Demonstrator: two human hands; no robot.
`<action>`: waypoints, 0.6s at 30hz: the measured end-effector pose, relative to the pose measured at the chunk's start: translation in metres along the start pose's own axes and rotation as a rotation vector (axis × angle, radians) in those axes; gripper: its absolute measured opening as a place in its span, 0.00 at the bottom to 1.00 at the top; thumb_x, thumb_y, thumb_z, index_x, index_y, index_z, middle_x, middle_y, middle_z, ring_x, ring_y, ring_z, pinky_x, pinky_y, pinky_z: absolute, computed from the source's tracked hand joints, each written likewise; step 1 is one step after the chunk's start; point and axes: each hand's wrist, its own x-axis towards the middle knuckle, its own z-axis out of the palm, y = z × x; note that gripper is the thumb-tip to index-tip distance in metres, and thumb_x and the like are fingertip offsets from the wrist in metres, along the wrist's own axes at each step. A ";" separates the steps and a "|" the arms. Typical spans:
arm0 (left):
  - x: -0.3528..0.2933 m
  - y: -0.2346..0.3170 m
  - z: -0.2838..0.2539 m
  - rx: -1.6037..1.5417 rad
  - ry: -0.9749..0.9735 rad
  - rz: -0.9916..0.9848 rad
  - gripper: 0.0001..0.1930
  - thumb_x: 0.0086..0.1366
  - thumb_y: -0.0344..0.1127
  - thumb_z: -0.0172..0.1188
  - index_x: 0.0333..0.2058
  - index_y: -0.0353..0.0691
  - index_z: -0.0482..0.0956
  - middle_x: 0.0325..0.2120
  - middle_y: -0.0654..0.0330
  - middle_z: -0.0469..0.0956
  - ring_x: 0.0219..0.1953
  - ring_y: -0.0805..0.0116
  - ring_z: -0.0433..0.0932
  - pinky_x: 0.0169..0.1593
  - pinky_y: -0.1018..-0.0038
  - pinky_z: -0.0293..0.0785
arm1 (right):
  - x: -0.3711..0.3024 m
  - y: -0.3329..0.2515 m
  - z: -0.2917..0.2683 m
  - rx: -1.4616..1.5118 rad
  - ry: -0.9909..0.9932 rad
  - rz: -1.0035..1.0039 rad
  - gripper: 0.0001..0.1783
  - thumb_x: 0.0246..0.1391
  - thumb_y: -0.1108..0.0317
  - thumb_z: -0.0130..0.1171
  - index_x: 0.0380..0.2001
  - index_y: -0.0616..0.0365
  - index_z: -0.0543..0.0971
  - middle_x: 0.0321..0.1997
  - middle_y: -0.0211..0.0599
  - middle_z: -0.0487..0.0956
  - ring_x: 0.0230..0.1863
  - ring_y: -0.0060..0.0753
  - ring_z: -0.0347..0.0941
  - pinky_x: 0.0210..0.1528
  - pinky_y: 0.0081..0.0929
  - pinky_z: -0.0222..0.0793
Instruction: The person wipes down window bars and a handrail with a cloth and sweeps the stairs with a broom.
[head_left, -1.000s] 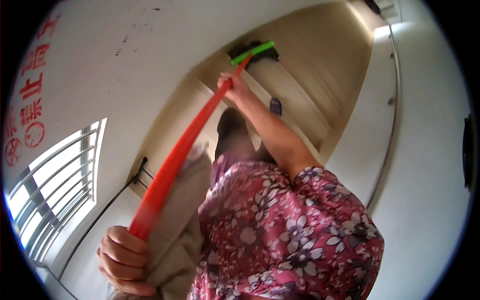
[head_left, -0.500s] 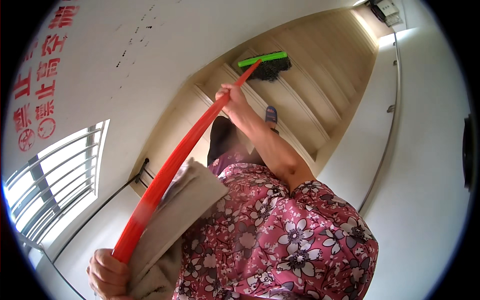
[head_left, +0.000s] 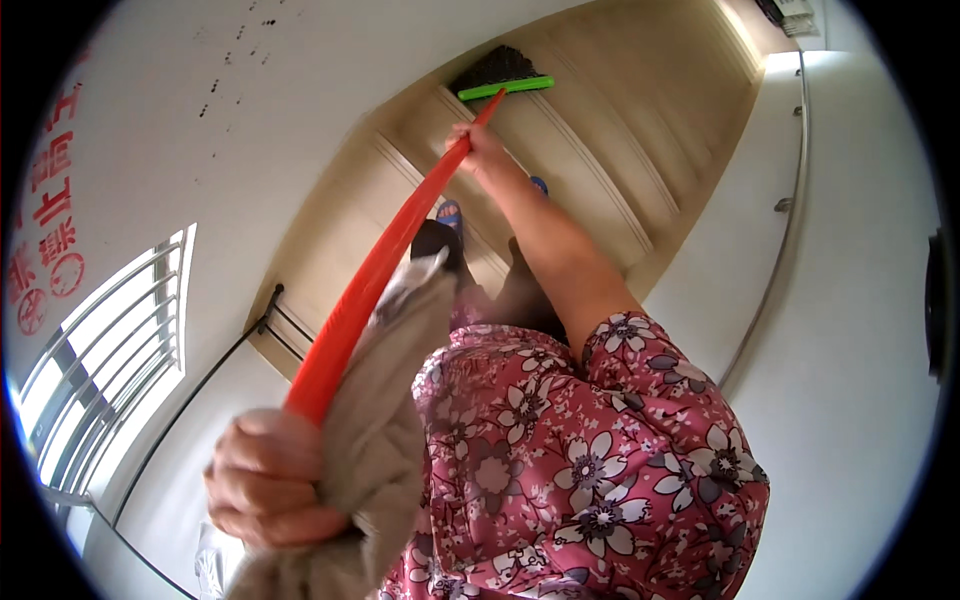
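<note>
A broom with a long red handle (head_left: 385, 262), a green head (head_left: 506, 88) and dark bristles (head_left: 498, 66) reaches from the lower left to the steps ahead. My left hand (head_left: 270, 480) is wrapped round the upper end of the handle. Farther down, my right hand (head_left: 478, 150) is closed round the handle. The bristles lie on a step by the left wall, beyond the green bar. A grey-beige cloth (head_left: 390, 390) hangs by my left hand and under the handle; whether the fingers grip it too is hidden.
Beige stairs (head_left: 590, 150) run ahead between white walls. My feet in blue slippers (head_left: 450, 214) stand on separate steps. A handrail (head_left: 783, 205) follows the right wall. At left are a barred window (head_left: 110, 350) and a dark rail (head_left: 190, 425). Dark objects (head_left: 785, 12) sit at the far top right.
The broom head has moved farther off and slightly left, its bristles swinging from the near side to the far side. My left hand has risen rightward. My left slipper has come into view.
</note>
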 end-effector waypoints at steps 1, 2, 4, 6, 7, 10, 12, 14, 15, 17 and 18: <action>-0.011 -0.006 -0.004 0.008 0.066 0.013 0.02 0.41 0.28 0.57 0.17 0.36 0.75 0.15 0.62 0.66 0.19 0.66 0.67 0.23 0.70 0.64 | -0.001 -0.003 -0.005 0.006 -0.075 -0.002 0.10 0.44 0.79 0.45 0.17 0.56 0.57 0.15 0.30 0.60 0.16 0.25 0.58 0.18 0.19 0.58; -0.015 -0.006 0.001 0.057 0.173 -0.039 0.05 0.41 0.30 0.59 0.17 0.36 0.74 0.16 0.62 0.65 0.20 0.66 0.67 0.23 0.70 0.64 | -0.005 -0.006 -0.016 -0.097 -0.101 0.034 0.09 0.43 0.80 0.45 0.18 0.57 0.58 0.16 0.32 0.60 0.17 0.26 0.58 0.19 0.21 0.59; -0.030 0.000 0.002 0.124 0.225 -0.140 0.15 0.39 0.39 0.65 0.19 0.36 0.70 0.17 0.62 0.64 0.22 0.67 0.66 0.23 0.70 0.63 | -0.004 -0.003 -0.034 -0.207 -0.129 0.077 0.08 0.42 0.80 0.46 0.19 0.58 0.59 0.17 0.33 0.61 0.18 0.27 0.59 0.21 0.24 0.60; -0.026 -0.001 0.016 0.175 0.335 -0.222 0.13 0.43 0.40 0.60 0.20 0.37 0.69 0.18 0.62 0.64 0.21 0.67 0.65 0.24 0.70 0.62 | 0.004 -0.002 -0.052 -0.418 0.126 -0.097 0.07 0.40 0.81 0.46 0.21 0.60 0.61 0.19 0.36 0.62 0.20 0.29 0.60 0.23 0.29 0.62; -0.019 -0.022 0.022 0.697 0.563 -0.076 0.11 0.45 0.38 0.58 0.23 0.39 0.67 0.19 0.64 0.62 0.22 0.72 0.66 0.22 0.77 0.65 | 0.000 0.006 -0.060 -0.405 0.256 -0.108 0.07 0.40 0.82 0.46 0.24 0.61 0.62 0.19 0.36 0.62 0.21 0.31 0.62 0.27 0.32 0.65; -0.070 -0.047 0.009 1.594 1.000 0.116 0.08 0.49 0.34 0.54 0.26 0.44 0.63 0.22 0.69 0.59 0.24 0.81 0.67 0.25 0.90 0.71 | -0.016 0.016 -0.096 -0.489 0.385 -0.134 0.07 0.39 0.82 0.47 0.21 0.60 0.62 0.19 0.37 0.63 0.21 0.33 0.63 0.29 0.32 0.66; -0.082 -0.026 0.012 0.690 1.252 -0.241 0.09 0.49 0.34 0.51 0.30 0.41 0.65 0.26 0.64 0.63 0.29 0.76 0.68 0.32 0.82 0.70 | -0.033 0.026 -0.106 -0.532 0.479 -0.146 0.07 0.39 0.80 0.50 0.18 0.60 0.63 0.19 0.36 0.65 0.22 0.34 0.63 0.29 0.30 0.66; -0.088 -0.022 0.014 0.236 1.428 -0.471 0.12 0.50 0.35 0.48 0.35 0.38 0.67 0.29 0.60 0.67 0.34 0.70 0.69 0.40 0.75 0.68 | -0.052 0.032 -0.110 -0.560 0.542 -0.158 0.06 0.38 0.79 0.51 0.18 0.60 0.64 0.20 0.36 0.65 0.23 0.34 0.64 0.30 0.30 0.66; -0.084 -0.025 0.016 0.088 1.577 -0.517 0.16 0.50 0.35 0.48 0.38 0.35 0.66 0.32 0.57 0.69 0.37 0.66 0.69 0.41 0.72 0.68 | -0.059 0.032 -0.112 -0.570 0.554 -0.164 0.06 0.38 0.79 0.50 0.19 0.60 0.63 0.21 0.37 0.65 0.23 0.35 0.64 0.31 0.31 0.66; -0.104 -0.032 0.015 0.014 1.665 -0.581 0.20 0.51 0.38 0.48 0.41 0.31 0.63 0.33 0.52 0.70 0.35 0.61 0.71 0.39 0.69 0.69 | -0.075 0.030 -0.117 -0.577 0.579 -0.180 0.06 0.38 0.79 0.49 0.21 0.61 0.63 0.22 0.38 0.64 0.24 0.35 0.64 0.31 0.33 0.65; -0.112 -0.031 0.014 -0.104 1.660 -0.597 0.20 0.51 0.38 0.48 0.40 0.31 0.64 0.32 0.52 0.70 0.35 0.61 0.71 0.40 0.69 0.68 | -0.081 0.030 -0.119 -0.581 0.582 -0.190 0.07 0.38 0.79 0.48 0.22 0.61 0.62 0.23 0.39 0.64 0.24 0.35 0.64 0.32 0.34 0.65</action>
